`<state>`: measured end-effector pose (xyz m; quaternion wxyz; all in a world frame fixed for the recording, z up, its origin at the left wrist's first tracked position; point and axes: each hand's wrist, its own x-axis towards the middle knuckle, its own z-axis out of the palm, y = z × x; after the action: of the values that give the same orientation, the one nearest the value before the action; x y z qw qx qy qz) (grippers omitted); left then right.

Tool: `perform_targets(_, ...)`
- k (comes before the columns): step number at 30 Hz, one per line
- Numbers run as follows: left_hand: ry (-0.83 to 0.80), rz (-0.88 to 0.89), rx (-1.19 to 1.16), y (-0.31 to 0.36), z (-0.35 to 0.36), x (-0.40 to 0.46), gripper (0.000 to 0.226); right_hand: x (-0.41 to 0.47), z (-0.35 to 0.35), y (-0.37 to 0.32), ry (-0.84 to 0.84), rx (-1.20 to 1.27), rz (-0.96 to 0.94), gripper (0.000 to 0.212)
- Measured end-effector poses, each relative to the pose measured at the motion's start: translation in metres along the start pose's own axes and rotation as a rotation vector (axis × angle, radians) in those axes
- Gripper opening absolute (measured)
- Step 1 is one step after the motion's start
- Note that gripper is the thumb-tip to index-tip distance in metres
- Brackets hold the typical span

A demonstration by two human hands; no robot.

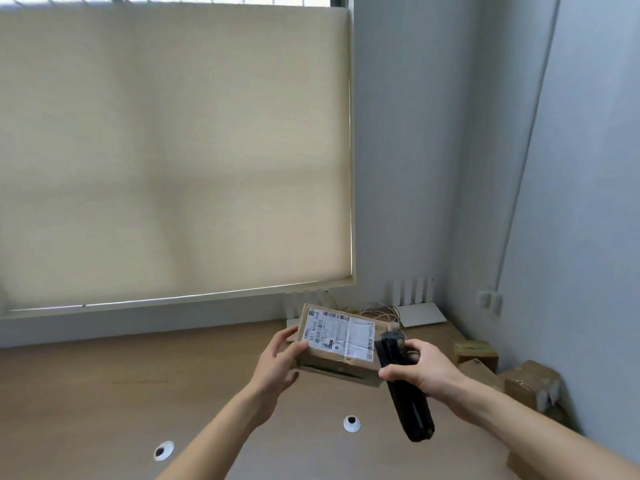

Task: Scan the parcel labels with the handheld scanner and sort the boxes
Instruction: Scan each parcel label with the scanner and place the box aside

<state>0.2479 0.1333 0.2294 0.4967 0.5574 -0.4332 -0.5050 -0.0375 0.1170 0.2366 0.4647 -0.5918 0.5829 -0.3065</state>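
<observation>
The left hand (277,362) fingers curl round the labelled box (337,344) edge, while the right hand (420,367) grips the black scanner (405,400).

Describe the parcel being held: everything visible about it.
The parcel is a flat brown cardboard box, held tilted above the desk. A white printed label with barcodes covers its top face. The left hand grips its left edge; the black scanner, gripped by the right hand, overlaps its right end.
</observation>
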Motion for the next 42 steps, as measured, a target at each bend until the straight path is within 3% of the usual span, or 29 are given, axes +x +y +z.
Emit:
perform_targets(5,0.061,0.058,0.028,0.026,-0.018,-0.043,0.031,-0.03,0.0,-0.027,-0.048,-0.149,-0.05,0.078)
perform_targets(9,0.143,0.093,0.078,0.04,-0.025,-0.063,0.037,-0.041,-0.009,-0.05,-0.027,-0.38,-0.151,0.064)
perform_targets(12,0.174,0.106,0.124,0.049,-0.03,-0.076,0.054,-0.049,-0.015,-0.069,-0.045,-0.597,-0.226,0.052)
perform_targets(21,0.235,0.11,0.249,0.063,-0.046,-0.098,0.057,-0.066,-0.01,-0.107,-0.057,-1.029,-0.343,0.049)
perform_targets(36,0.323,0.103,0.24,0.054,-0.073,-0.127,0.046,-0.077,0.021,-0.116,-0.079,-1.061,-0.421,0.054)
perform_targets(42,0.42,0.103,0.096,0.041,-0.097,-0.159,0.03,-0.079,0.054,-0.116,-0.24,-0.718,-0.37,0.049)
